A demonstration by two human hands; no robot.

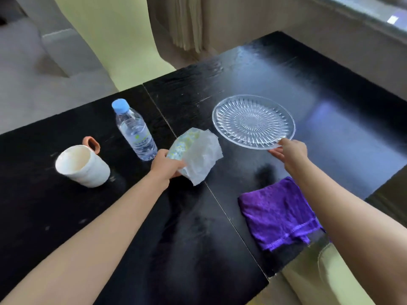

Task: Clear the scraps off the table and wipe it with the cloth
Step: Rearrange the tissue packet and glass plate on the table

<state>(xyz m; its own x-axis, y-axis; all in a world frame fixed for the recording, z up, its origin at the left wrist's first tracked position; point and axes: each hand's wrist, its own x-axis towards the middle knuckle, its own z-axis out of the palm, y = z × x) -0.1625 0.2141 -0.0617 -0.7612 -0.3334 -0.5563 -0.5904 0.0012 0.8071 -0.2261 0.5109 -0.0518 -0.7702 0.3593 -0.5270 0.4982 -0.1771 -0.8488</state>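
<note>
Scraps, as far as they can be made out, come down to one crumpled bundle, so every place here is given from the water bottle standing on the black table.

Left of the bottle and nearer the person lies a white cup, tipped over, its orange handle pointing up and away. It looks stiff and light; what is inside cannot be seen.

Just right of the bottle, the left hand is closed around a crumpled paper wrapper, white with a printed patch. It should be very light, soft and easy to crush, best gathered whole in the fist so no bits drop. Whether it rests on the table or is lifted clear cannot be told, nor whether anything is wrapped in it.

Farther right of the bottle, the right hand pinches the near rim of a clear glass plate, thumb on top, fingers beneath. The plate looks rigid, fragile and slippery; a grip at one edge probably wants support underneath.

Right of the bottle and closest to the person lies the purple cloth, folded flat near the table's edge, untouched. It is soft and limp, best bunched in the palm. Its near right corner is hidden behind the right forearm.

Small pale specks on the table are too faint to name.
</note>
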